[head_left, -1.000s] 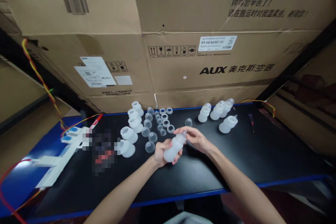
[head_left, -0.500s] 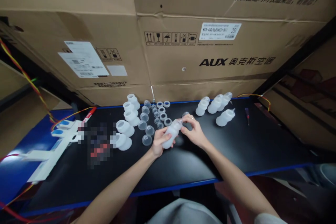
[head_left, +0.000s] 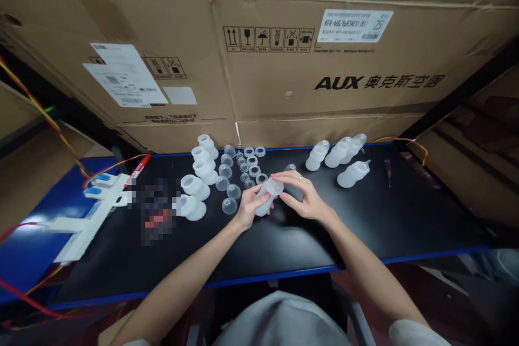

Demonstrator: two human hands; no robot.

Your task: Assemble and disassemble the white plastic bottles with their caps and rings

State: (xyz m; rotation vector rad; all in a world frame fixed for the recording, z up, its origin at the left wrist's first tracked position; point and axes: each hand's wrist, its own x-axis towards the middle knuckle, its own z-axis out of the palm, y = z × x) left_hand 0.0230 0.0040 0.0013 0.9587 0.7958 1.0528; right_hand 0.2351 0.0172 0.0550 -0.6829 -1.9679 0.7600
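Observation:
My left hand (head_left: 248, 208) is wrapped round a frosted white baby bottle (head_left: 263, 204), tilted with its top to the upper right. The fingers of my right hand (head_left: 307, 194) are curled over the bottle's top, touching its collar; the teat is mostly hidden by them. Just behind that hand lies a clear dome cap (head_left: 290, 167). To the left are more dome caps (head_left: 229, 205), small clear teats (head_left: 244, 167) and white collar rings (head_left: 254, 171). Open bottle bodies (head_left: 195, 186) stand farther left.
Several bottles with tops (head_left: 317, 155) are at the back right, and one bottle with a bare teat (head_left: 352, 174) is nearer. A small screwdriver (head_left: 388, 173) lies beyond. At left are a power strip (head_left: 91, 227) and red marker (head_left: 138, 170). A cardboard box (head_left: 267, 75) walls the back.
My right hand's fingers have gone from pinching at the teat's tip to curving over the bottle's top. The bottle is turned slightly, and the camera view has shifted down.

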